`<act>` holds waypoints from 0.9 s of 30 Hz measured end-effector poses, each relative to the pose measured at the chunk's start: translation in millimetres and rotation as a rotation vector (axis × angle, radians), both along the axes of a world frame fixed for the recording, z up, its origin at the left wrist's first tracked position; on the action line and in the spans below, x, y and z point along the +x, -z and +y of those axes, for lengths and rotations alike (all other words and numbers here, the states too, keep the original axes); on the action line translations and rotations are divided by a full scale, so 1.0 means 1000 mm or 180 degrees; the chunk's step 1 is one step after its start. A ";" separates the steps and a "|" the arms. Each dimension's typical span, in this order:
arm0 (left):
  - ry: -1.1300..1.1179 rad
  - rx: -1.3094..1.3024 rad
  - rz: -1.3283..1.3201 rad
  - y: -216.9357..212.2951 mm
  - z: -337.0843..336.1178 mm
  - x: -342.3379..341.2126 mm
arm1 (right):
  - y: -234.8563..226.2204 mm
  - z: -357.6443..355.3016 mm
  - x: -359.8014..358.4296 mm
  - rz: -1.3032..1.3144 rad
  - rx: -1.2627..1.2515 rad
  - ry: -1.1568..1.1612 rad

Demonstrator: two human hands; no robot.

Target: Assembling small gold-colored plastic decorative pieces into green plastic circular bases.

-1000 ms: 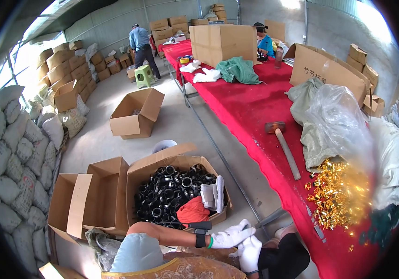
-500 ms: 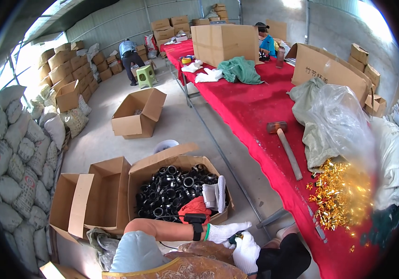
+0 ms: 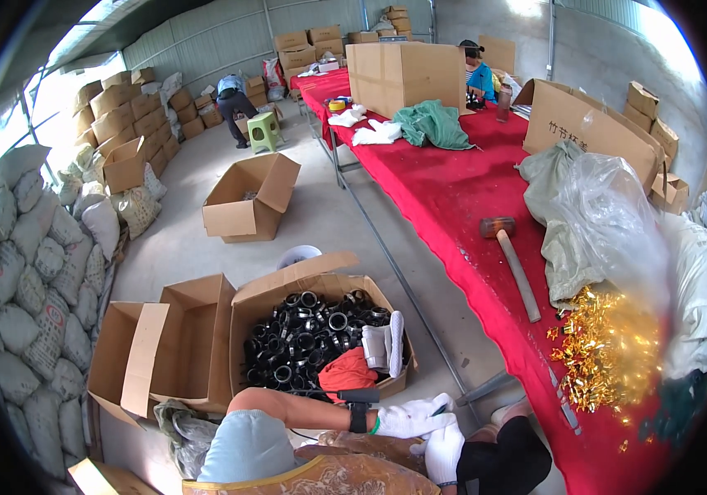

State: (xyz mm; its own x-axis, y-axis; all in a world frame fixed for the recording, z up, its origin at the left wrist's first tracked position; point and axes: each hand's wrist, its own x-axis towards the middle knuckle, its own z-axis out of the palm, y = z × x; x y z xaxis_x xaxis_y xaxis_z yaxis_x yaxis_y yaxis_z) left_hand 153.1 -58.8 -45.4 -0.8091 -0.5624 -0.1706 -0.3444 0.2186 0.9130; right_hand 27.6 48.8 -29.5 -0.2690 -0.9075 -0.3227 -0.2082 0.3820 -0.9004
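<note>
**At the lower edge: two gloved hands meeting beside the box of black fittings**

Low in the view, our left hand (image 3: 407,419) lies in a white glove, its forearm running roughly level from left to right, a dark band at the wrist. Its long axis points right, fingers toward the red surface (image 3: 452,198). Our right hand (image 3: 444,450), also white-gloved, points upward from the bottom edge, its fingertips touching the left hand's fingers. Each grip looks loosely curled; we cannot tell whether anything is held between them, since the gloves blur into one pale shape.

Items nearby:
- Open cardboard box (image 3: 264,318) on the floor, just beyond our left forearm, heaped with black ring-shaped fittings (image 3: 304,330).
- Orange-red cloth (image 3: 345,371) and a white folded glove (image 3: 386,345) lying on the fittings at the box's near right corner.
- Two empty open boxes (image 3: 180,346) to the left, touching the full one.
- Hammer (image 3: 512,262) on the surface, handle running toward us, head away.
- Gold ribbon bows (image 3: 609,351) heaped at the surface's near end, beside a clear plastic bag (image 3: 617,214).
</note>
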 end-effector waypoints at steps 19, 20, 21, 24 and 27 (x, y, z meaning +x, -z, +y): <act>-0.0138 -0.0060 -0.0388 0.013 0.002 -0.014 | 0.149 -0.013 -0.039 0.2815 -0.1169 -0.2012; -0.0291 -0.0159 -0.0224 0.027 0.003 -0.009 | 0.133 -0.015 -0.037 0.2786 -0.0931 -0.2227; -0.0322 -0.0154 -0.0231 0.040 0.002 -0.006 | 0.104 -0.016 -0.033 0.2769 -0.0679 -0.2428; -0.0432 0.0023 0.0083 0.045 -0.005 -0.008 | 0.032 -0.003 -0.004 0.0221 -0.0686 -0.0451; -0.0223 0.2338 0.0064 0.002 -0.018 0.000 | 0.027 -0.005 -0.004 0.2509 -0.0653 -0.0725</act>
